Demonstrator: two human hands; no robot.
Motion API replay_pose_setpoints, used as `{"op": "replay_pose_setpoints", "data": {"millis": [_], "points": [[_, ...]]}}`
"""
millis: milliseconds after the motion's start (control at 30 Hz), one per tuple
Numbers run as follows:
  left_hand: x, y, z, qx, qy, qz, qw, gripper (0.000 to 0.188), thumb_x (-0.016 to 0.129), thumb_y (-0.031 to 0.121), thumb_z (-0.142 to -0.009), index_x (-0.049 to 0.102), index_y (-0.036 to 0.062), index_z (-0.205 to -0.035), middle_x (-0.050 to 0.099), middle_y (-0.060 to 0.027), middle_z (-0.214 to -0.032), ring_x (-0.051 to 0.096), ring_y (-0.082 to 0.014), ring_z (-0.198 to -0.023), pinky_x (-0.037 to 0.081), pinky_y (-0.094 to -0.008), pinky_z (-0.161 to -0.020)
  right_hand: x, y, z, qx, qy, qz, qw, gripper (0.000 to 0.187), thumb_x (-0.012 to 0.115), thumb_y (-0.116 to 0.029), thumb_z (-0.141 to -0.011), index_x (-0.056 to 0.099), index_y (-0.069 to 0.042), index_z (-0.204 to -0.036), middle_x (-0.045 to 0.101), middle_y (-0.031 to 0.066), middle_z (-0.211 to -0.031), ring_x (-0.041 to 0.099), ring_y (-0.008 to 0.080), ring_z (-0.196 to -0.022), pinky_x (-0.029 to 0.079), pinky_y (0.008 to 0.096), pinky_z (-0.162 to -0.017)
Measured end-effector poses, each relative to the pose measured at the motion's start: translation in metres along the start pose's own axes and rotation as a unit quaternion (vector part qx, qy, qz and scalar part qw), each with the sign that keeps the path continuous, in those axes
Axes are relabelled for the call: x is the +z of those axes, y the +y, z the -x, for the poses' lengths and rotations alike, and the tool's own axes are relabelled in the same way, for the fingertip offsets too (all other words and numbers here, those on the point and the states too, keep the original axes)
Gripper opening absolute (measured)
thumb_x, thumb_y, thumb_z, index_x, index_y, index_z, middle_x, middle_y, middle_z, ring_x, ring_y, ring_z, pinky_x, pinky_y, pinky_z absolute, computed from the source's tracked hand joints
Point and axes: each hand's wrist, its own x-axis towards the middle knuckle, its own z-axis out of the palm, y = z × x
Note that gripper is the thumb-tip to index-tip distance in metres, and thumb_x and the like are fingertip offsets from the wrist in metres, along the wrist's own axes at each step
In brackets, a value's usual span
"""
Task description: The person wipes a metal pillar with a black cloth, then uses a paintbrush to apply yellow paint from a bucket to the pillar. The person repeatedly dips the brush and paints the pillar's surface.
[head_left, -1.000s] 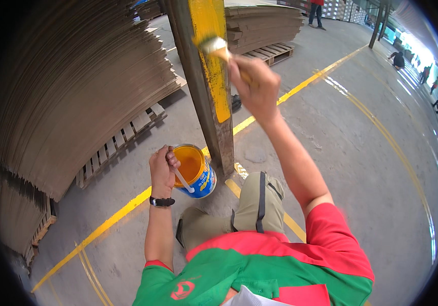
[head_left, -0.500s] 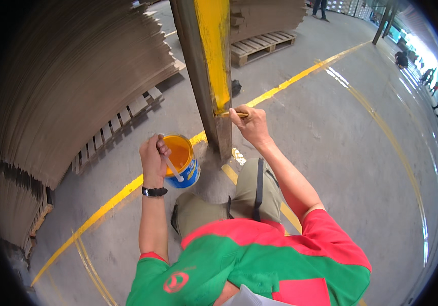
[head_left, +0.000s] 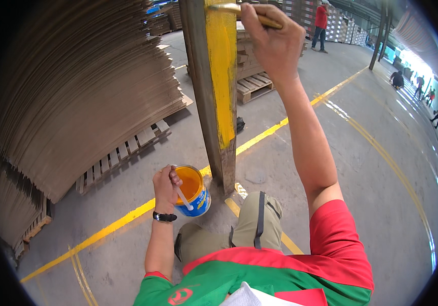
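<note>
The right hand is raised near the top of the view, fingers and thumb grasping the wooden handle of a paintbrush. The brush lies roughly level, its far end over the yellow-coated face of an upright post; whether the bristles press on it I cannot tell. The coat stops short of the post's foot, leaving a bare, dark stretch. Lower down, the left hand is clenched around the white handle of a blue paint can, just left of the post's base. The can is open, with yellow-orange paint inside; whether it touches the floor is unclear. 1 dark wristwatch circles the left wrist. To the left, tall stacked brown sheets sit on a pallet, and a yellow floor line runs past the post.
</note>
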Motion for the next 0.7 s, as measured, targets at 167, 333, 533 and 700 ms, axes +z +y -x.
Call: {"op": "replay_pose_setpoints", "data": {"millis": [167,333,533,700], "points": [[-0.003,-0.002,-0.001,-0.010,-0.026,0.035,0.999,0.018,0.054,0.017,-0.102,0.058,0.0026,-0.092,0.046,0.0024,-0.071,0.043,-0.0075,-0.061,0.040,-0.0240,-0.054,0.019,0.005,0.003,-0.109,0.044,0.008,0.993,0.016,0.075,-0.018,-0.091,0.076,-0.002,-0.091,0.071,0.0103,-0.072,0.069,0.0168,-0.063,0.052,0.0295,-0.059],[-0.001,-0.001,0.000,-0.015,-0.017,0.014,1.000,0.019,0.054,0.018,-0.103,0.058,0.0027,-0.092,0.046,0.0023,-0.071,0.043,-0.0076,-0.061,0.040,-0.0242,-0.055,0.009,0.018,0.092,-0.052,-0.083,0.070,0.993,0.011,0.076,-0.014,-0.089,0.074,-0.003,-0.089,0.069,0.0111,-0.072,0.066,0.0226,-0.064,0.051,0.0335,-0.059],[-0.001,-0.001,0.000,-0.011,-0.011,0.008,1.000,0.019,0.053,0.016,-0.103,0.058,0.0020,-0.093,0.047,0.0019,-0.071,0.043,-0.0078,-0.061,0.040,-0.0245,-0.055,-0.022,0.025,0.196,0.147,-0.241,0.068,0.957,0.015,0.074,-0.015,-0.090,0.073,-0.001,-0.087,0.068,0.0139,-0.070,0.065,0.0240,-0.059,0.051,0.0343,-0.058],[-0.004,-0.002,-0.002,-0.012,-0.013,0.006,1.000,0.018,0.053,0.015,-0.103,0.058,0.0010,-0.093,0.048,0.0012,-0.072,0.043,-0.0084,-0.061,0.041,-0.0252,-0.055,-0.013,0.038,0.205,0.244,-0.311,0.040,0.918,0.025,0.073,-0.023,-0.091,0.072,0.000,-0.082,0.069,0.0174,-0.068,0.068,0.0320,-0.060,0.053,0.0363,-0.056]]}}
